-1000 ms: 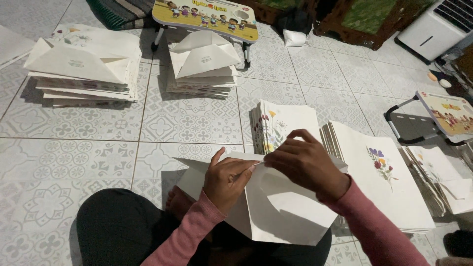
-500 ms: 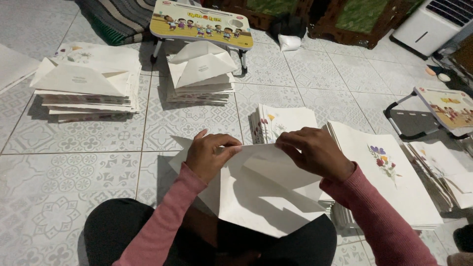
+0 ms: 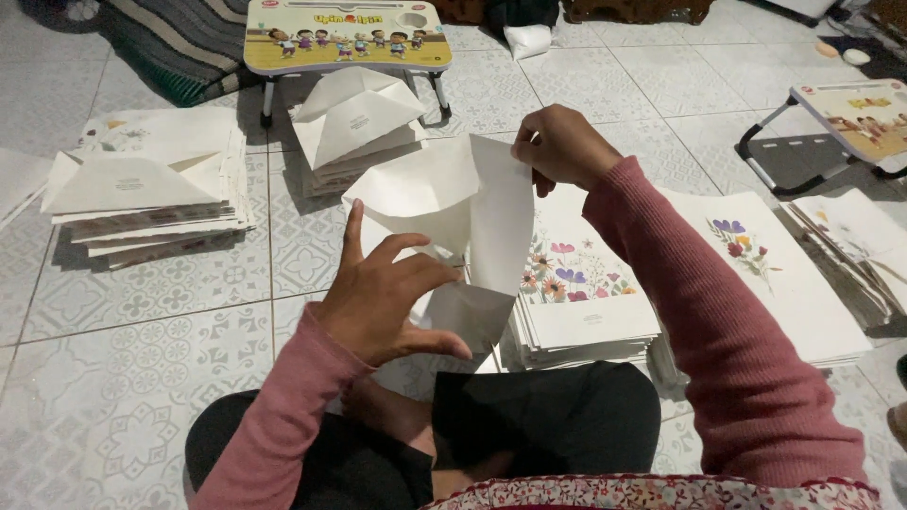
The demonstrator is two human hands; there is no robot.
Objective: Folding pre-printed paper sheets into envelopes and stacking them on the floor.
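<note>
A white folded paper sheet (image 3: 453,227) is being held up in the air between both hands, over the person's lap, so that its flaps are hanging free and its creases are showing. The right hand (image 3: 564,146) is pinching the sheet's upper right edge between thumb and fingers, bearing its weight from above. The left hand (image 3: 385,288) is gripping the lower flap, thumb pressing on top and index finger pointing up, steadying the fold. Just beneath the right hand, a stack of flower-printed sheets (image 3: 581,302) is lying within easy reach, with a second flowered stack (image 3: 775,274) further right. Beyond the left hand, two piles of folded white envelopes are sitting on the tiled floor (image 3: 142,378): one (image 3: 151,194) to its left, one (image 3: 354,127) ahead. Two small folding tables are standing further off, one (image 3: 345,33) ahead, one (image 3: 846,118) far right.
</note>
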